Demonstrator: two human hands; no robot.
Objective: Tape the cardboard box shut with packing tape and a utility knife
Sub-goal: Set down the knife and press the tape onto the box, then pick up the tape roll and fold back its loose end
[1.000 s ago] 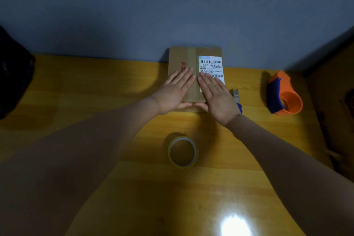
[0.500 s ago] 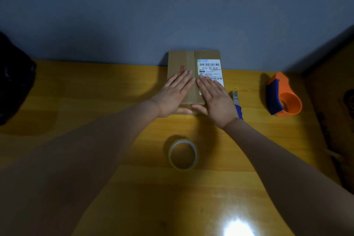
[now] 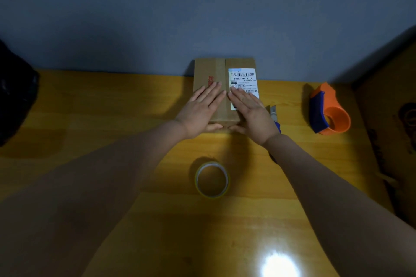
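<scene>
A small cardboard box [image 3: 209, 69] lies flat against the wall, with a strip of tape down its middle and a white barcode label [image 3: 244, 80] on its right half. My left hand [image 3: 201, 111] rests flat on the left half, fingers together, thumb at the near edge. My right hand [image 3: 252, 113] lies flat on the right half, covering the label's lower part. A roll of clear packing tape [image 3: 212, 179] lies on the table nearer to me. The utility knife [image 3: 275, 117], blue-handled, peeks out just right of my right hand, mostly hidden by it.
An orange and blue tape dispenser [image 3: 326, 110] stands at the right of the yellow wooden table [image 3: 112, 119]. A brown cardboard surface [image 3: 394, 130] borders the table's right side. A black bag [image 3: 13, 94] sits at the far left. The wall runs right behind the box.
Both flat hands have slid a little toward me along the box top, uncovering more of the label. The box and the tape roll have not moved.
</scene>
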